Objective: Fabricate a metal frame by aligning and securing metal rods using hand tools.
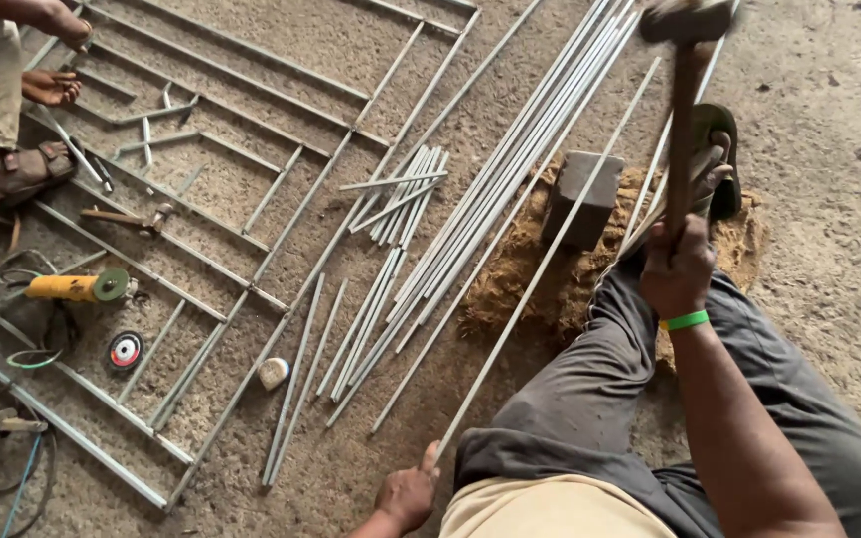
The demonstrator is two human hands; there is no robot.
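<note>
My right hand [678, 267], with a green band at the wrist, grips the wooden handle of a hammer [683, 120] raised upright; its head is near the top edge. My left hand [409, 491] holds the near end of a long thin metal rod [540, 264]. The rod runs diagonally up and across a grey metal block [584, 195] set in a mound of sand. My foot in a sandal [717, 169] rests beside the block.
A bundle of long rods [510, 169] and several short cut rods [401, 194] lie on the ground. A metal grille frame [221, 169] lies left, with a yellow angle grinder [77, 287], a cutting disc [125, 350] and another person's feet [22, 164].
</note>
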